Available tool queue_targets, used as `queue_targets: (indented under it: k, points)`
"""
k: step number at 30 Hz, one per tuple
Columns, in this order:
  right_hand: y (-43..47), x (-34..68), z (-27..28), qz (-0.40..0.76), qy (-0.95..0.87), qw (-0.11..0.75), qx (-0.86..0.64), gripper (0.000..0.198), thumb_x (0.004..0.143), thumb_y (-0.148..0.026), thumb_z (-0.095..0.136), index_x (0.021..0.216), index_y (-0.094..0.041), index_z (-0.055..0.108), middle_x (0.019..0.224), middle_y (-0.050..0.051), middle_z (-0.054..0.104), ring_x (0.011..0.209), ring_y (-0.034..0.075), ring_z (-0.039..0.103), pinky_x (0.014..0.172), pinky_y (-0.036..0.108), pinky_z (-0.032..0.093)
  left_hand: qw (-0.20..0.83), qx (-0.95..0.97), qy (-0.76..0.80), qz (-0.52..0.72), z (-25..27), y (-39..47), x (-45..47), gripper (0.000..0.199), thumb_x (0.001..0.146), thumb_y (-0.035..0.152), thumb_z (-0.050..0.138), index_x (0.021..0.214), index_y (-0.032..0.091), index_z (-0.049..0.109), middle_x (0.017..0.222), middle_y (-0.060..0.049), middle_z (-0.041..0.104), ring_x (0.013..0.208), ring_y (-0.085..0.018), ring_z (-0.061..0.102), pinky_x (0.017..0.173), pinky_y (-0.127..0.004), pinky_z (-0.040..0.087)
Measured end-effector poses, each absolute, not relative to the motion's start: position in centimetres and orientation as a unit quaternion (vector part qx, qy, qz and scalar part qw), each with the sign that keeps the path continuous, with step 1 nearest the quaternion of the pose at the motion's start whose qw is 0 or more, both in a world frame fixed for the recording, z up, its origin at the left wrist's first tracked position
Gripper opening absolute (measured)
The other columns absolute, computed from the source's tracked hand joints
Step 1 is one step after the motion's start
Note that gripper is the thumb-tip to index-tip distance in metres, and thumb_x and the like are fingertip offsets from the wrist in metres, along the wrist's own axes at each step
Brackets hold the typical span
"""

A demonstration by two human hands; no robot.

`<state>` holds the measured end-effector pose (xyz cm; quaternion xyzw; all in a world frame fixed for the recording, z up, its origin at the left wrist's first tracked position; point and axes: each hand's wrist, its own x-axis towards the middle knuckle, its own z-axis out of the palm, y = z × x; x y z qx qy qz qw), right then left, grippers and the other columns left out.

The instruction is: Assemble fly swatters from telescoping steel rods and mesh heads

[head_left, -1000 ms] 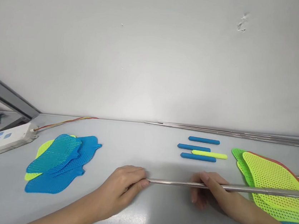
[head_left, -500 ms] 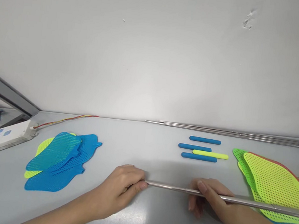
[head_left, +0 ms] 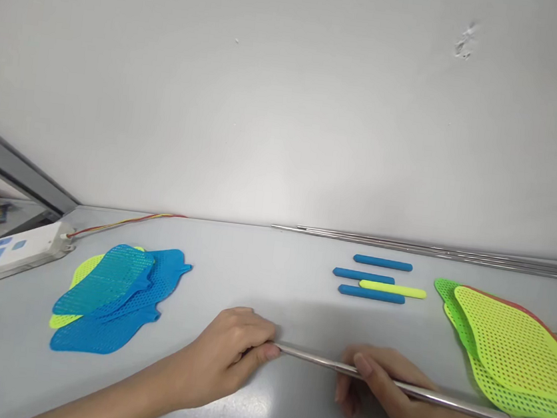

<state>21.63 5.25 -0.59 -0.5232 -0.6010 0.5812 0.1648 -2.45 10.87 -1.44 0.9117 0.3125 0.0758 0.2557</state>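
A thin metal telescopic rod stretches between my two hands and runs off the right edge, thicker toward that side. My left hand pinches its narrow end between thumb and fingers. Further right, my right hand is wrapped round the middle of the rod, thumb on top. Beyond the hands lie several slim handle grips: blue ones, such as the front blue grip, and a yellow grip resting across two of them.
Blue and yellow perforated fly swatter heads overlap on the left. More swatter heads, yellow, green, orange and blue, are stacked at the right. Metal rods lie along the wall. A white power strip with a cable stands far left.
The rod has tilted, its right part coming lower and nearer to me. My right hand has shifted slightly left and down along with it; my left hand keeps its pinch.
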Motion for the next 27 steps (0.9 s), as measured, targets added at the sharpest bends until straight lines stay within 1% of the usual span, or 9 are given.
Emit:
queue_targets:
  k: [2,4,7,9,11,14,20,27]
  points:
    - [5.5,21.7,-0.7,0.583,-0.593,0.171,-0.528,0.038,0.084,-0.044,0.027,0.074,-0.024,0.058,0.078,-0.001,0.058,0.081,0.016,0.051,0.074,0.024,0.038,0.251,0.912,0.316,0.072,-1.4,10.8,-2.3,0.028,0.087,0.027,0.029,0.062,0.017,0.038,0.053,0.003,0.040,0.050,-0.009,0.037,0.058,-0.022,0.030]
    - [5.8,21.7,-0.9,0.593,-0.582,0.197,-0.520,0.041,0.085,-0.044,0.026,0.072,-0.021,0.058,0.074,0.001,0.058,0.075,0.015,0.052,0.072,0.025,0.039,0.247,0.911,0.323,0.074,-1.5,10.7,-2.2,0.029,0.087,0.027,0.028,0.062,0.017,0.038,0.053,0.003,0.040,0.049,-0.009,0.036,0.057,-0.023,0.029]
    - [6.5,21.5,-1.4,0.639,-0.546,0.246,-0.482,0.045,0.085,-0.044,0.026,0.069,-0.015,0.057,0.062,0.002,0.056,0.060,0.013,0.051,0.059,0.025,0.040,0.245,0.903,0.342,0.085,-1.6,10.6,-2.2,0.029,0.087,0.028,0.027,0.063,0.017,0.037,0.053,0.003,0.039,0.051,-0.009,0.037,0.056,-0.022,0.029]
    - [6.8,21.4,-1.9,0.678,-0.516,0.264,-0.452,0.047,0.084,-0.044,0.026,0.064,-0.013,0.055,0.055,0.002,0.053,0.051,0.011,0.047,0.052,0.024,0.039,0.247,0.897,0.353,0.094,-1.6,10.6,-2.1,0.029,0.087,0.029,0.028,0.062,0.017,0.036,0.053,0.004,0.037,0.051,-0.009,0.037,0.055,-0.022,0.028]
    - [7.1,21.5,-2.1,0.709,-0.484,0.276,-0.432,0.047,0.084,-0.045,0.027,0.058,-0.013,0.050,0.051,0.001,0.050,0.046,0.009,0.044,0.047,0.022,0.036,0.249,0.894,0.359,0.100,-1.6,10.6,-2.1,0.030,0.087,0.029,0.029,0.061,0.017,0.036,0.052,0.004,0.036,0.051,-0.009,0.037,0.054,-0.021,0.028]
    - [7.3,21.7,-2.3,0.736,-0.441,0.289,-0.424,0.044,0.083,-0.044,0.031,0.053,-0.015,0.043,0.048,0.000,0.048,0.043,0.008,0.043,0.043,0.020,0.032,0.250,0.894,0.356,0.103,-1.5,10.7,-2.1,0.029,0.087,0.029,0.029,0.062,0.017,0.038,0.052,0.004,0.037,0.050,-0.009,0.037,0.052,-0.021,0.028]
    - [7.7,22.2,-2.1,0.762,-0.399,0.289,-0.420,0.043,0.081,-0.045,0.034,0.052,-0.015,0.042,0.043,-0.003,0.039,0.040,0.007,0.035,0.039,0.019,0.024,0.242,0.899,0.350,0.102,-1.4,10.7,-2.1,0.030,0.087,0.028,0.028,0.062,0.017,0.040,0.051,0.003,0.038,0.050,-0.009,0.037,0.051,-0.021,0.028]
    - [7.8,22.3,-2.4,0.753,-0.417,0.296,-0.414,0.045,0.079,-0.050,0.034,0.053,-0.015,0.044,0.043,-0.003,0.039,0.040,0.007,0.036,0.039,0.019,0.023,0.243,0.898,0.350,0.109,-1.5,10.7,-2.0,0.030,0.087,0.029,0.029,0.062,0.017,0.042,0.052,0.003,0.038,0.049,-0.009,0.038,0.051,-0.021,0.029]
